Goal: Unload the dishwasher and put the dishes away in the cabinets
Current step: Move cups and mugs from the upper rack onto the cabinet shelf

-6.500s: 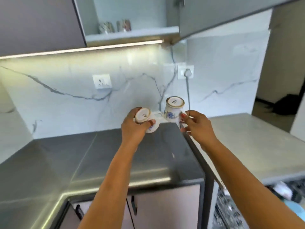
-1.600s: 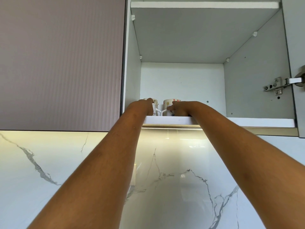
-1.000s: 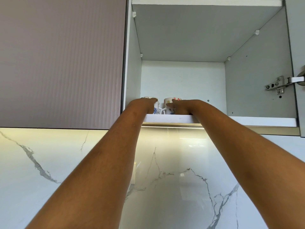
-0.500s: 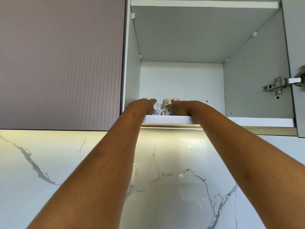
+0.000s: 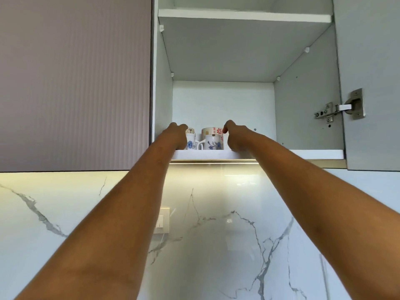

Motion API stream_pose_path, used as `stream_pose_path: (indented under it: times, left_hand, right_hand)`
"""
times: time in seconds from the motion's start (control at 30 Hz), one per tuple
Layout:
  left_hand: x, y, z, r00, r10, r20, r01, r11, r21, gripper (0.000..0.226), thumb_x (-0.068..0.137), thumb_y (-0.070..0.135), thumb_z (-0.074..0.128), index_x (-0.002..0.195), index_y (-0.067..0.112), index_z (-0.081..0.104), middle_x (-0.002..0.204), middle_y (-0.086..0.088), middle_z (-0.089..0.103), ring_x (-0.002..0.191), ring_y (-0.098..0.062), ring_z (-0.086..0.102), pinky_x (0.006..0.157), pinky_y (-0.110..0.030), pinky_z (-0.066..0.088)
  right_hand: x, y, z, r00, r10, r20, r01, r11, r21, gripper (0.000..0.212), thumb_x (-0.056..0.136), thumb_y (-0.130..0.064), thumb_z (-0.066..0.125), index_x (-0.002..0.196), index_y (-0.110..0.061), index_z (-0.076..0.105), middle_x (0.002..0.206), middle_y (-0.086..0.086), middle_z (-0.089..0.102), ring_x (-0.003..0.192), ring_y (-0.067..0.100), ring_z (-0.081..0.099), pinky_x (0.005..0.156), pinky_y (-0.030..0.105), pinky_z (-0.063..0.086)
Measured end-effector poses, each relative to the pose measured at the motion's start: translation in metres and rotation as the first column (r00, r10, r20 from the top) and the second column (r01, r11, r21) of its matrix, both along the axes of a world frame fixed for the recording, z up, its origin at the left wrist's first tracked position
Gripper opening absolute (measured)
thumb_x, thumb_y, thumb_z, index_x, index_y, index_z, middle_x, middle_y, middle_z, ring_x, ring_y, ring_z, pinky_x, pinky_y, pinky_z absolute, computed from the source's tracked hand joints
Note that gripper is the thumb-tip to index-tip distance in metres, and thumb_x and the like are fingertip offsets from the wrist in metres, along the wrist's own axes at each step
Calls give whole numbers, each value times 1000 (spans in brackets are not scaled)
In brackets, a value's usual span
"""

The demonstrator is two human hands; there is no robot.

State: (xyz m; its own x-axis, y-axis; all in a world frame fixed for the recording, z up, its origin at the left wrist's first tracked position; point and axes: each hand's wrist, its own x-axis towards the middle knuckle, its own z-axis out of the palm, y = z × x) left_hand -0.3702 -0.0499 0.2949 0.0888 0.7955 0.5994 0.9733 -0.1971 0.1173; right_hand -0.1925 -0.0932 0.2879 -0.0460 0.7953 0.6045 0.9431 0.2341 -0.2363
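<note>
We see two white cups with blue flowers upright on the cabinet's bottom shelf [image 5: 313, 153], near its front left: the left cup [image 5: 191, 142] (half hidden) just beside the right cup [image 5: 213, 142], and behind them a red-flowered mug [image 5: 213, 131].

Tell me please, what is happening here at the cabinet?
A person is putting cups away in an open upper cabinet. Both arms reach up to the bottom shelf. The left hand is against a small blue-flowered cup near the cabinet's left wall. The right hand is beside a second blue-flowered cup, which stands upright on the shelf. A cup with red flowers shows behind it. Whether the hands grip the cups cannot be told. The shelf above shows only its underside.
</note>
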Motion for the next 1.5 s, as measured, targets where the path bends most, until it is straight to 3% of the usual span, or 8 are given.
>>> stream_pose_path:
  times: [0.17,0.3,0.47,0.73,0.93,1.1,1.37,1.5]
  left_hand:
    - [6,-29,-10,998,-48,38,46,998,44,51,95,16,44,144,19,30,155,-11,12,132,-36,38,107,-38,36]
    - [35,-66,-58,985,-171,-5,164,940,300,43,100,34,33,142,25,36,153,-5,25,129,-33,44,103,-45,38]
    - [91,-119,-152,868,-495,27,402,734,547,59,93,16,47,147,27,26,150,-3,33,137,-22,35,104,-55,34]
    - [180,-223,-305,612,-678,408,667,719,195,71,91,9,54,149,20,14,156,1,18,144,-17,17,117,-31,15]
    - [254,-354,-427,481,-561,674,822,557,-123,72,89,5,57,148,16,18,149,0,23,133,2,29,109,-13,22]
    - [299,-432,-518,500,-472,727,861,363,-356,73,86,6,62,146,15,22,147,-12,26,136,-29,31,113,-48,29]
    - [333,-461,-591,641,-342,687,766,223,-603,53,90,11,58,138,20,37,144,-7,30,130,-26,37,109,-44,36]
    - [354,-455,-619,728,-278,627,680,178,-711,46,90,13,58,133,20,45,140,-9,33,126,-30,41,109,-43,35]
  right_hand:
    - [35,-35,-26,1000,-6,-30,10,987,159,46,86,7,38,128,-12,42,98,14,55,86,29,53,66,31,41]
    - [46,-67,-68,997,-15,-79,43,930,364,56,79,9,32,127,-17,41,118,13,60,106,32,55,85,37,47]
    - [50,-108,-140,970,117,-211,-28,923,384,72,72,11,31,135,-25,38,135,2,48,121,25,45,95,38,44]
    - [117,-208,-273,912,105,-396,-54,989,137,69,75,8,38,137,-23,36,138,8,42,124,25,42,101,41,41]
    - [188,-331,-393,830,-162,-534,166,985,-42,62,77,8,39,132,-21,41,133,8,46,121,23,45,101,41,43]
    - [239,-416,-472,690,-406,-600,331,913,-238,59,76,12,43,129,-16,44,130,13,46,121,25,46,103,39,40]
    - [296,-478,-572,457,-667,-589,403,745,-532,55,84,10,48,131,-19,42,133,7,46,112,18,52,92,26,47]
    - [318,-491,-608,451,-747,-488,361,653,-666,57,80,12,43,131,-15,46,137,7,43,123,20,44,93,23,40]
